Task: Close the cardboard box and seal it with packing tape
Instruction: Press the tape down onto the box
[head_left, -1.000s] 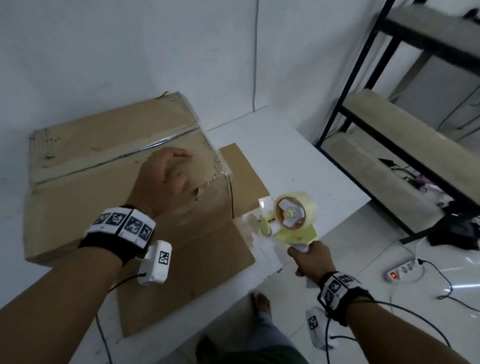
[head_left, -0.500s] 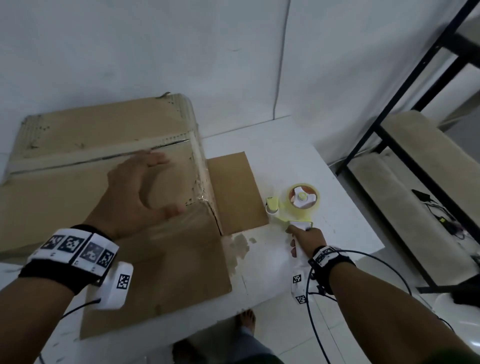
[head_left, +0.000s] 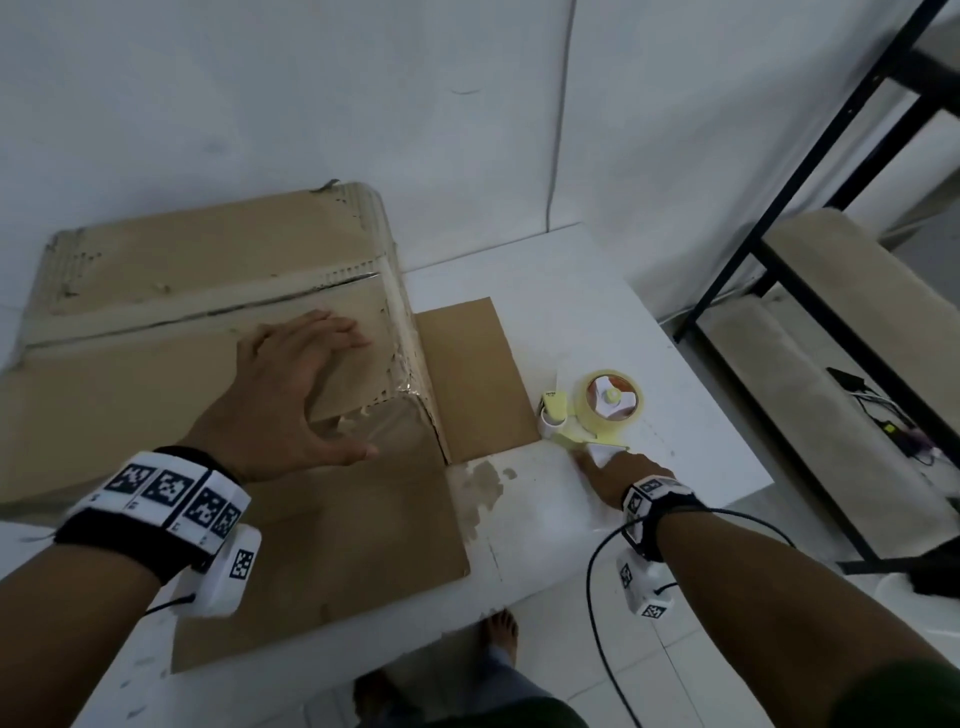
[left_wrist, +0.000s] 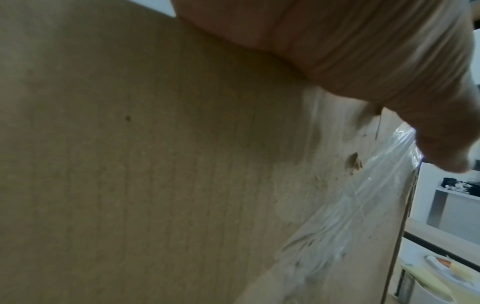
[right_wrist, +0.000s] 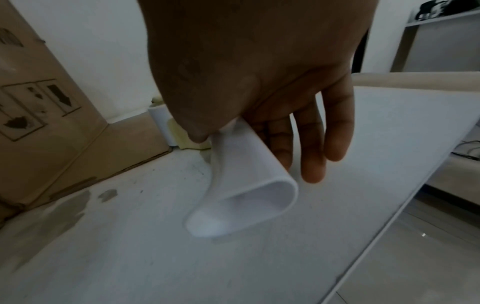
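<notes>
White table (head_left: 597, 312): cardboard box (head_left: 182, 260) at its left, flaps shut, clear tape (head_left: 387, 434) over the near corner. My left hand (head_left: 291, 395) lies spread flat on the box. My right hand (head_left: 618, 475), fingers slack, touches the tape dispenser (head_left: 608, 405) lying beside it. Sealing looks nearly done.

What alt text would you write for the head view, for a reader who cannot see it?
A person's left hand rests on the closed, clear-taped brown cardboard box on a white table, while the right hand touches the white handle of a yellow tape dispenser lying beside the box.
</notes>
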